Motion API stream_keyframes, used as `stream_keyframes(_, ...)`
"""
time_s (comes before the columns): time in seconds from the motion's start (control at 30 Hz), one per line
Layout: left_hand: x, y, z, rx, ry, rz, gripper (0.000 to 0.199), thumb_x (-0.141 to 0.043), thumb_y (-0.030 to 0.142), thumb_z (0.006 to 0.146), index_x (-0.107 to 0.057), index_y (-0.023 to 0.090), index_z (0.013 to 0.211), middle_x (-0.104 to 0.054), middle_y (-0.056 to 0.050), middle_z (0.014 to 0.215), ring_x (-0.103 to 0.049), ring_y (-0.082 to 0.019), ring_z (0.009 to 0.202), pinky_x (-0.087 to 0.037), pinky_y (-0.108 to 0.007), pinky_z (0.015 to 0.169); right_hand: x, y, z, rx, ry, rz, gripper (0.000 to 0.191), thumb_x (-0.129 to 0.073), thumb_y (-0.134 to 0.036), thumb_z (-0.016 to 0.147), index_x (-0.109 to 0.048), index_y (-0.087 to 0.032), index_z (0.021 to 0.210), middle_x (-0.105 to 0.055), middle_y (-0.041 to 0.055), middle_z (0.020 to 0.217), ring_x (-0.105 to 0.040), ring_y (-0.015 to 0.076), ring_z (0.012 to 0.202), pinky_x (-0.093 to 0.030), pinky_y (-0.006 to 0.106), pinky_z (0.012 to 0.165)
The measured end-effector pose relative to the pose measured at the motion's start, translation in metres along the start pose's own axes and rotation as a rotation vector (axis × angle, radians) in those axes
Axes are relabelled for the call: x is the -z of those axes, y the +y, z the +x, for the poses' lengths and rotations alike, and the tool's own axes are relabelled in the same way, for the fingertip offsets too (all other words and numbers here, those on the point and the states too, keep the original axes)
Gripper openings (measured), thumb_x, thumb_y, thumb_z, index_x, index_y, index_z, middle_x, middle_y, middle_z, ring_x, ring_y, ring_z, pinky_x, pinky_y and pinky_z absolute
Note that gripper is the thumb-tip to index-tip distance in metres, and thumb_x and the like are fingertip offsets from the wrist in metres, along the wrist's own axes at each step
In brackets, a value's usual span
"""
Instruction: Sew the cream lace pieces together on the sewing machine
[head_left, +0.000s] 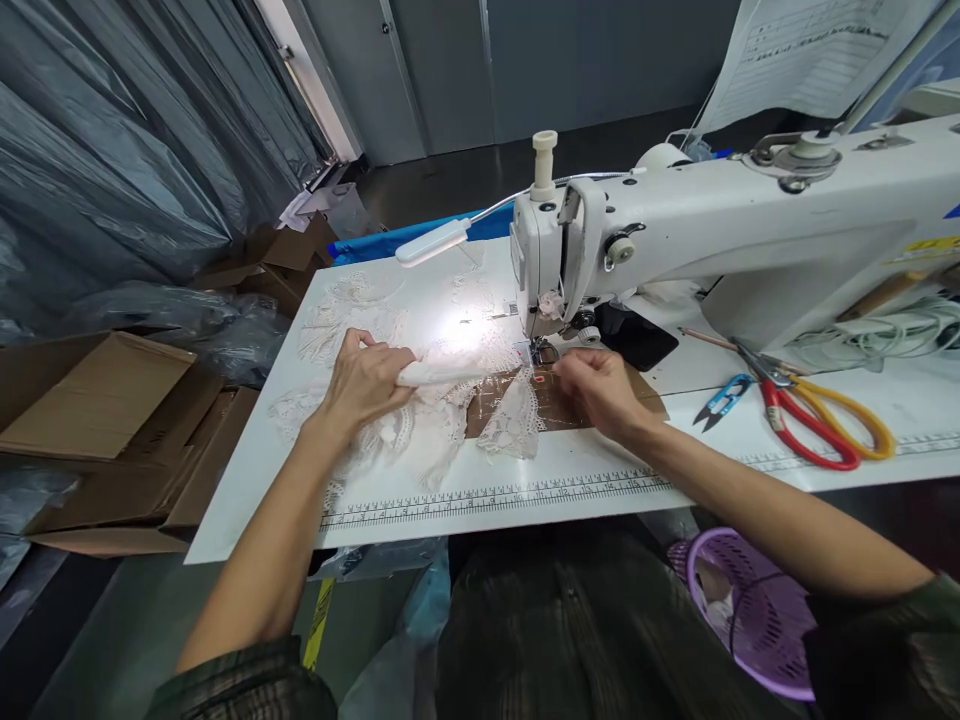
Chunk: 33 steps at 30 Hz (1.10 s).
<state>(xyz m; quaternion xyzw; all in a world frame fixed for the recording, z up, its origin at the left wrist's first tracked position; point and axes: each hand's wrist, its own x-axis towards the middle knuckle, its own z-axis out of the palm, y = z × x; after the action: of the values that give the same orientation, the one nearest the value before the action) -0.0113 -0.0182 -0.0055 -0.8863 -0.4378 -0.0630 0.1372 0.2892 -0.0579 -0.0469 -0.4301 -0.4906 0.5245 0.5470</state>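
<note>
White lace fabric (386, 425) lies in folds over the left part of the table, and a pointed lace piece (514, 420) reaches down in front of the needle area. My left hand (367, 375) is closed on a bunched white strip of this fabric, left of the presser foot (541, 352). Just right of the foot is my right hand (596, 385), thumb and fingers pinched together; whatever they hold is too small to make out. The white sewing machine (555, 250) stands over the fabric's right end, above a brown plate (637, 395).
A small lamp (435, 243) lights the fabric. At right lie blue snips (724, 400), red-handled scissors (806, 425), yellow-handled scissors (847, 410) and a black phone (637, 338). A ruler strip (487, 500) runs along the front edge. Cardboard boxes (112, 440) stand left, a purple basket (750, 610) below right.
</note>
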Motion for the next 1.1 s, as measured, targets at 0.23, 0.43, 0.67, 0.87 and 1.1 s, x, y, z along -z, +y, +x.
stream_keyframes(0.23, 0.024, 0.017, -0.007, -0.021, -0.054, -0.23, 0.05, -0.056, 0.026, 0.075, -0.055, 0.015, 0.124, -0.054, -0.017, 0.136, -0.053, -0.035, 0.12, -0.03, -0.059, 0.105, 0.01, -0.007, -0.013, -0.143, -0.144, 0.185, 0.029, -0.071, -0.034, 0.073, -0.055, -0.019, 0.053, -0.055, 0.0023, 0.068, -0.048, 0.0123, 0.066, -0.042, 0.026, 0.059)
stream_keyframes(0.43, 0.029, 0.068, 0.012, -0.153, -0.151, -0.497, 0.042, -0.053, 0.036, 0.091, -0.054, 0.017, 0.128, -0.063, -0.011, 0.127, -0.058, -0.027, 0.117, -0.043, -0.042, 0.099, -0.002, -0.014, -0.017, -0.164, -0.146, 0.333, 0.032, -0.073, -0.033, 0.073, -0.053, -0.017, 0.053, -0.067, 0.0063, 0.096, -0.06, 0.0133, 0.082, -0.05, 0.029, 0.082)
stream_keyframes(0.67, 0.003, 0.071, 0.023, -0.28, -0.037, -0.48, 0.03, -0.04, 0.023, 0.099, -0.069, 0.018, 0.1, -0.069, -0.003, 0.076, -0.063, -0.016, 0.072, -0.047, -0.031, 0.074, 0.0, -0.011, -0.019, -0.213, -0.144, 0.359, 0.037, -0.072, -0.049, 0.08, -0.055, -0.018, 0.07, -0.061, 0.0008, 0.069, -0.061, 0.0128, 0.071, -0.048, 0.025, 0.065)
stream_keyframes(0.87, 0.023, 0.071, 0.013, -0.384, -0.012, -0.19, 0.035, -0.037, 0.018, 0.099, -0.07, 0.018, 0.089, -0.061, -0.002, 0.063, -0.052, -0.015, 0.059, -0.043, -0.032, 0.066, -0.009, -0.008, -0.019, -0.212, -0.231, 0.251, 0.047, -0.069, -0.056, 0.08, -0.046, -0.019, 0.065, -0.049, -0.0034, 0.06, -0.048, 0.0083, 0.056, -0.032, 0.022, 0.049)
stream_keyframes(1.1, 0.046, 0.036, -0.011, -0.161, 0.071, -0.332, 0.028, -0.046, 0.024, 0.092, -0.07, 0.023, 0.078, -0.065, -0.002, 0.06, -0.059, -0.018, 0.059, -0.048, -0.035, 0.066, 0.005, 0.005, -0.017, -0.209, -0.198, 0.099, 0.045, -0.062, -0.055, 0.086, -0.042, -0.021, 0.065, -0.038, -0.0076, 0.055, -0.03, 0.006, 0.046, -0.022, 0.022, 0.043)
